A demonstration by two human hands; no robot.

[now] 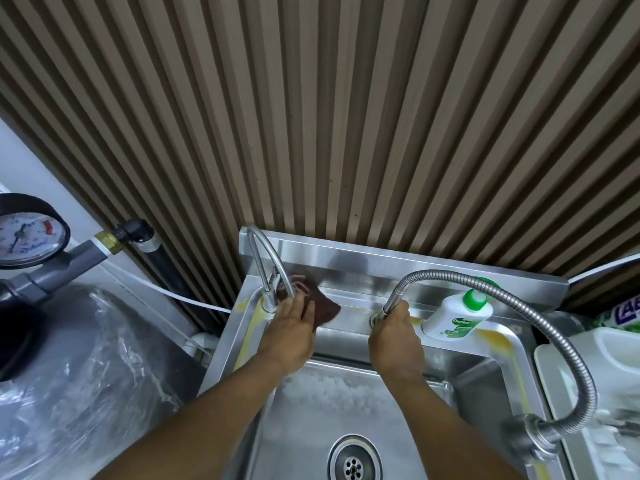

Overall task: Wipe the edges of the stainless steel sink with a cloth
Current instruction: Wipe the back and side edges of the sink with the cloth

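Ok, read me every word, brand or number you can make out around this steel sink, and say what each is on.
"Dettol": on the white plastic bottle with the green cap.
"LAB", cut off at the frame edge: on the green and white packet.
Round pressure gauge dial: numbers and print too blurred to read.
Bottle's small print: too small to read.

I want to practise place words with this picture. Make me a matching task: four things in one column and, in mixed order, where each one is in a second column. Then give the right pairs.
Things
1. brown cloth
2. soap bottle
3. flexible hose
4. pressure gauge

Places
A. outside the sink, far left
B. under the left hand
C. its end gripped by the right hand
D. on the sink's back ledge, right side

Pairs: 1-B, 2-D, 3-C, 4-A
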